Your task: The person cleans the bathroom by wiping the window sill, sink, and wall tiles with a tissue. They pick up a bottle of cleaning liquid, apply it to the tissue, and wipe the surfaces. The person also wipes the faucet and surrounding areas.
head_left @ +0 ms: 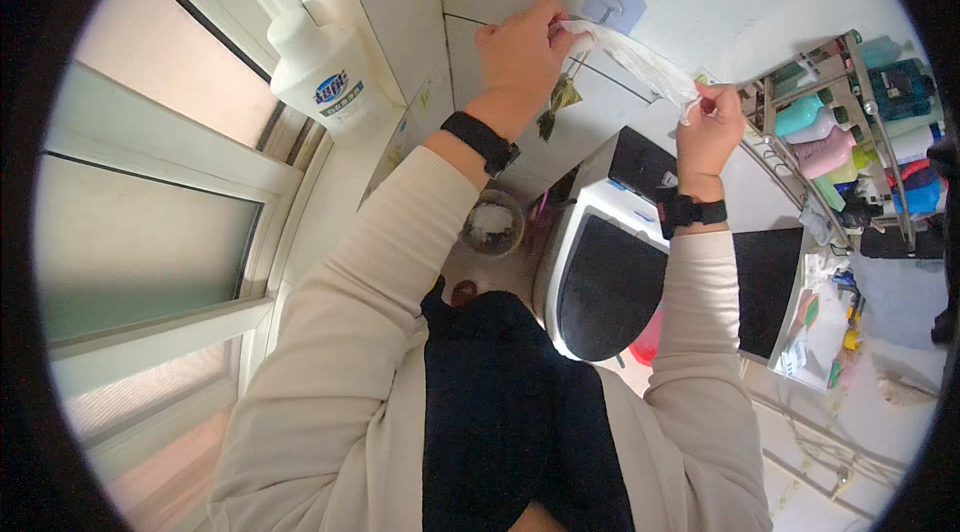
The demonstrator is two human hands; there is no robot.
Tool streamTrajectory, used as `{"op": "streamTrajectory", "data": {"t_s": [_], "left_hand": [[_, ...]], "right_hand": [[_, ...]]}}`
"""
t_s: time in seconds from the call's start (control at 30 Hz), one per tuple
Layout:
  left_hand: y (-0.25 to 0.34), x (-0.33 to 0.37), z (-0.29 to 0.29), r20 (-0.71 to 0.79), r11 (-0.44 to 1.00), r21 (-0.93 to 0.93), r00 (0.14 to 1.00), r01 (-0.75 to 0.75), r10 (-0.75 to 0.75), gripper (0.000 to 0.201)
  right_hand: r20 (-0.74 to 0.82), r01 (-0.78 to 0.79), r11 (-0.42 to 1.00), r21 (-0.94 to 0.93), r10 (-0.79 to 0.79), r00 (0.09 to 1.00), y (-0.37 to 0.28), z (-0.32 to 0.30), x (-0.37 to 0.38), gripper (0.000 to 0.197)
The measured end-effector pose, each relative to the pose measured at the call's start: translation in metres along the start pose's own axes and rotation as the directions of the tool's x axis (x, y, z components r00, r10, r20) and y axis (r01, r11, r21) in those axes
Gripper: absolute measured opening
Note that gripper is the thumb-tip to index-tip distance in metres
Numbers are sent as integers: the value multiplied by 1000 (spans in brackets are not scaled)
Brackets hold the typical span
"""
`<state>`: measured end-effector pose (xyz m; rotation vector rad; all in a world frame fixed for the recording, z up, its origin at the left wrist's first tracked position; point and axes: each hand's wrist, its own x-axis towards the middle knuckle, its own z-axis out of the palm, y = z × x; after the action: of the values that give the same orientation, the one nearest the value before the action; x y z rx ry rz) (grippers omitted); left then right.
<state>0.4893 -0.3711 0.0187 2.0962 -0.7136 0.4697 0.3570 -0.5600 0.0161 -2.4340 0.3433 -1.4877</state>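
While both hands were raised before a pale tiled wall, a white strip (640, 60), thin, soft and crumpled, spanned the gap between them. Left hand (525, 50): fingertips pinched closed on the strip's left end. Right hand (710, 127): thumb and fingers closed on its right end. Material of the strip: could not be told. On the wall, one bluish translucent hook plate (614, 7), just above the strip's left part (whether the two touched could not be told). Below the strip hung one olive-brown item (562, 100), kind unclear.

Containers, listed by place. Round bin (521, 223), one, on the floor to the left of the toilet, with whitish contents (491, 220) inside. Metal rack (872, 112), one, at the right beyond the right hand, stocked with assorted bottles and packs: among them a turquoise bottle (800, 114), a pink bottle (828, 154), a dark teal bottle (900, 87) and a red-and-blue pack (918, 190). White bottle (318, 67), one, on the window ledge at the left, blue mark on its front; its contents were hidden by opaque walls. Toilet (550, 277), one, white-bodied, its black lid (612, 287) lowered over the bowl. Pinkish-red object (648, 340), one, beside the lid, partly covered by the right sleeve (703, 302); kind unclear.
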Motion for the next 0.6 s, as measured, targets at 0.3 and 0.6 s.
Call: {"op": "streamTrajectory", "data": {"t_s": [0.3,0.6], "left_hand": [[17,-9,-16,-249,956,106,923,-275,293,15],[7,-79,14,122,981,38,975,-192,187,14]], "right_hand": [[-136,-189,889,417,267,954,-5,17,-28,12],[262,-559,721,410,493,829,13,46,-95,12]]}}
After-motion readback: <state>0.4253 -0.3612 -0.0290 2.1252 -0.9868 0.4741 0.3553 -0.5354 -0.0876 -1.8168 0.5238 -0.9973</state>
